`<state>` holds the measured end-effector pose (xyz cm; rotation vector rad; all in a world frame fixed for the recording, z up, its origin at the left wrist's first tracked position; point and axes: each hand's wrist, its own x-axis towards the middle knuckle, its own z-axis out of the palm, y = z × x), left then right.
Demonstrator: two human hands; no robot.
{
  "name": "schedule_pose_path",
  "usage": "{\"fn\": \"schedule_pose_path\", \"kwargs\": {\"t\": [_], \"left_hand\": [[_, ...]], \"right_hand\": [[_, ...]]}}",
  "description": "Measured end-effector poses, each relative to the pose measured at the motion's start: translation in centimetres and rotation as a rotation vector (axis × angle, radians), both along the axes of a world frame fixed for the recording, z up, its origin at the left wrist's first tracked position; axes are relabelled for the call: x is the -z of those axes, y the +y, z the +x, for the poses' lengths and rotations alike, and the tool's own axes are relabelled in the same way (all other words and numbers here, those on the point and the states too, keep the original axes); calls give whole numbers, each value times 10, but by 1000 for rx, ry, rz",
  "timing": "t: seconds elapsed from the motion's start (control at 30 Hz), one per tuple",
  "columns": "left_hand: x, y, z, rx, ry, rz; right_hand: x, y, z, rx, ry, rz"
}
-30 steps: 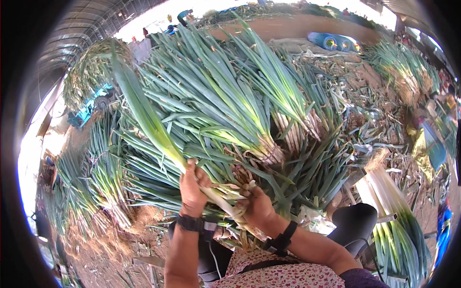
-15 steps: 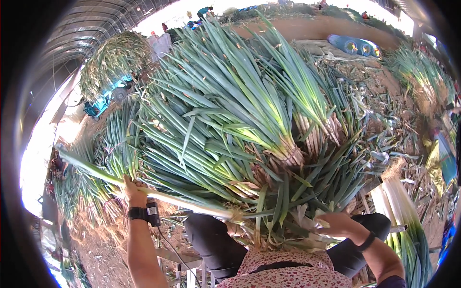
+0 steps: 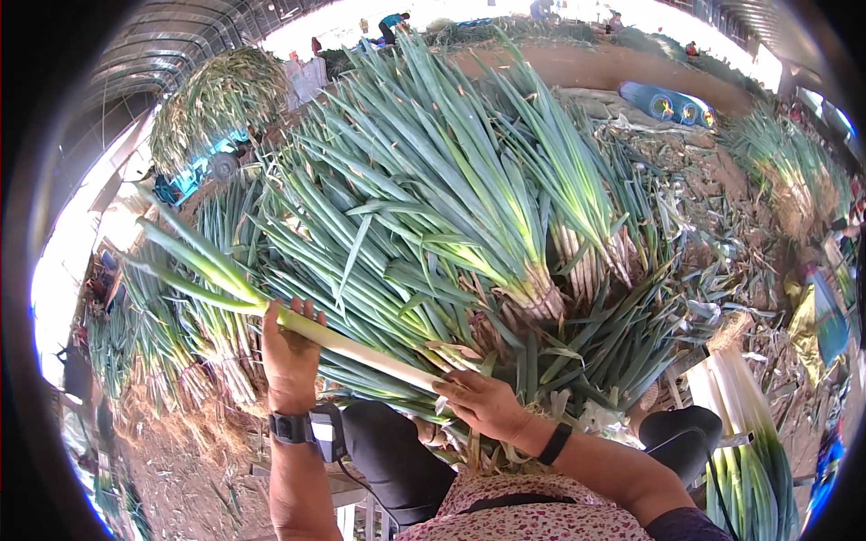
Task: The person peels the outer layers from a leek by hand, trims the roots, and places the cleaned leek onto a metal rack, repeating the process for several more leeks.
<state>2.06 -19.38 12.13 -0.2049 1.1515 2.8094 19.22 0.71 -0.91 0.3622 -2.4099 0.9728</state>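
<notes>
A long green onion (image 3: 365, 350) with a white shank and green leaves slants across in front of me, its leafy end up to the left. My left hand (image 3: 290, 352) is closed round it where the leaves begin to fan out. My right hand (image 3: 487, 406) grips the white lower end, hiding the root tip under its fingers. Just beyond both hands lies a large heap of green onions (image 3: 424, 189) with some bundled root ends. Loose stripped leaves (image 3: 577, 383) lie over and around my lap.
Peeled white green onions (image 3: 735, 388) rest in a metal holder by my right knee. More bundles (image 3: 212, 352) stand on the left ground. A blue cart (image 3: 203, 171) carries a leaf pile at the far left; a blue roll (image 3: 663, 104) lies at the back right. A person (image 3: 392, 25) bends far off.
My right hand has moved left from the loose leaves onto the onion's white end. My left hand has come slightly right and up with the stalk, which now slopes more steeply.
</notes>
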Motion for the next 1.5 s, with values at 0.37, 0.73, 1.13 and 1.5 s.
{"fn": "schedule_pose_path", "kwargs": {"t": [0.37,0.73,1.13,1.5], "left_hand": [[44,41,35,60,201,-52],[37,85,67,134,119,-127],[51,95,56,54,61,-206],[59,94,63,397,99,-3]], "right_hand": [[-16,-8,13,37,-37,-318],[-17,-4,0,220,-55,-297],[-18,5,11,39,32,-92],[-1,25,12,121,-162,-237]]}}
